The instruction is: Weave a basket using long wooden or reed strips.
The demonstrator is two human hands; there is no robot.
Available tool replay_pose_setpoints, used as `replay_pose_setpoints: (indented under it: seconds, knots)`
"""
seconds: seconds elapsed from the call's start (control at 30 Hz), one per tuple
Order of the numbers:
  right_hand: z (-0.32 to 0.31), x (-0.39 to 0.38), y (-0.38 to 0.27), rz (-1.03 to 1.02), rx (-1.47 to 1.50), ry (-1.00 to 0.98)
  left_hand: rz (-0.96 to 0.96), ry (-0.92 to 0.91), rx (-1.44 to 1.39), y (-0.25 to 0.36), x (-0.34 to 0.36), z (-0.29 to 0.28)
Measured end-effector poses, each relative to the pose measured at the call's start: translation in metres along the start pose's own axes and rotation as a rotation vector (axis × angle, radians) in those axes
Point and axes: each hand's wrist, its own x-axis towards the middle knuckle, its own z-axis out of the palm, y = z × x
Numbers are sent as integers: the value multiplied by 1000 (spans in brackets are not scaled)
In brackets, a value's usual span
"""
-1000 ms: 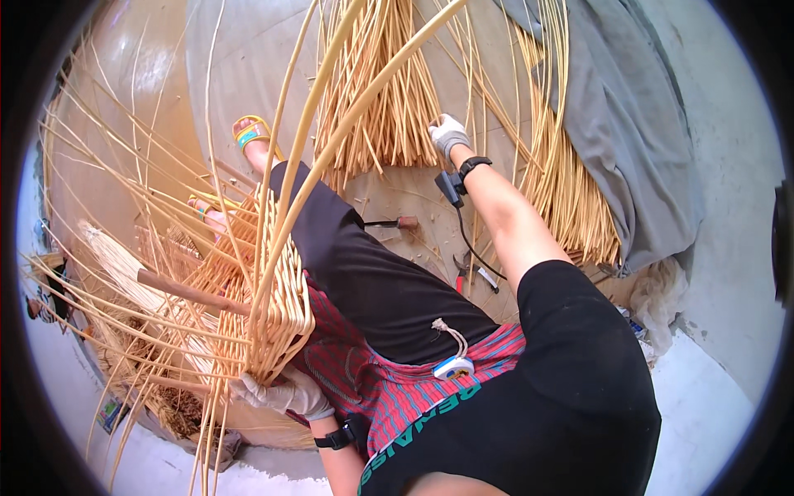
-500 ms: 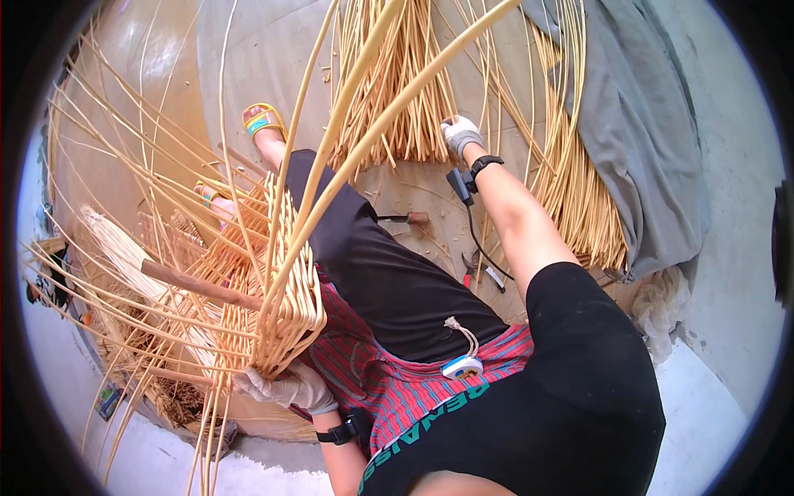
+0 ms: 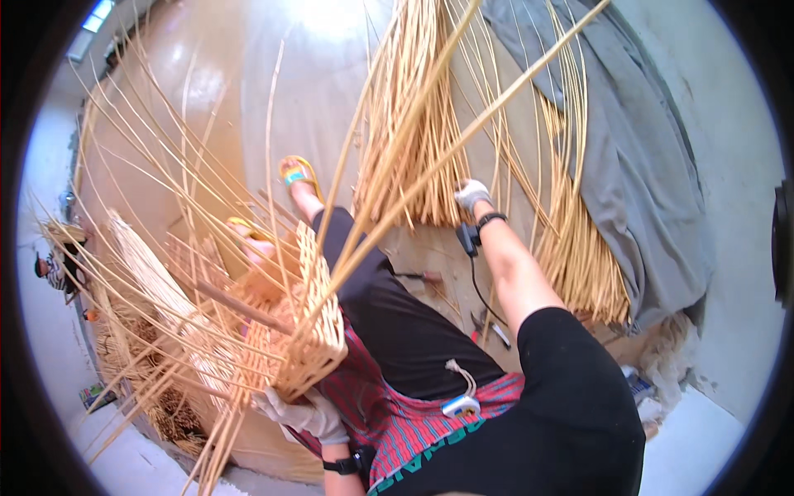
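My gloved left hand [image 3: 302, 413] is closed on the lower corner of a half-woven wicker basket [image 3: 314, 347], whose long loose rods fan upward and leftward. Among them is a thicker brown stick [image 3: 240, 306]. My gloved right hand [image 3: 473, 194], fingers curled, grips rods at the lower right of a large bundle of pale rods [image 3: 405, 157]; the exact number held is too small to tell. Below that hand, a tool with a wooden handle [image 3: 428, 277] and red-handled cutters [image 3: 480, 326] lie on the floor.
A second rod heap [image 3: 591, 273] lies beside a grey cloth [image 3: 645, 207] at right. Crumpled plastic [image 3: 666, 364] is below it. My sandalled foot [image 3: 299, 178] rests ahead. Pale bundled strands [image 3: 157, 289] lie at left. A person in dark clothes [image 3: 58, 269] is at the far left edge.
The view has tilted upward, so most things appear lower and more floor and a window show. Both hands keep their holds, with little visible movement relative to the basket and bundle.
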Motion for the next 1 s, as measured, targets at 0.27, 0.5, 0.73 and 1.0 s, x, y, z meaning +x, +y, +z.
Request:
replay_pose_setpoints:
  seconds: [0.27,0.5,0.73,1.0]
  knots:
    - [-1,-3,10,101,144,182,132,16,34,-2,-11,-4]
    - [-80,-81,63,-9,631,334,36,-6,-135,21,7,-1]
    - [-129,-386,-101,-190,1730,-865,12,-419,-660,59,30,-84]
    - [-62,-481,-129,-401,1074,-1032,-176,-1637,-1397,56,36,-123]
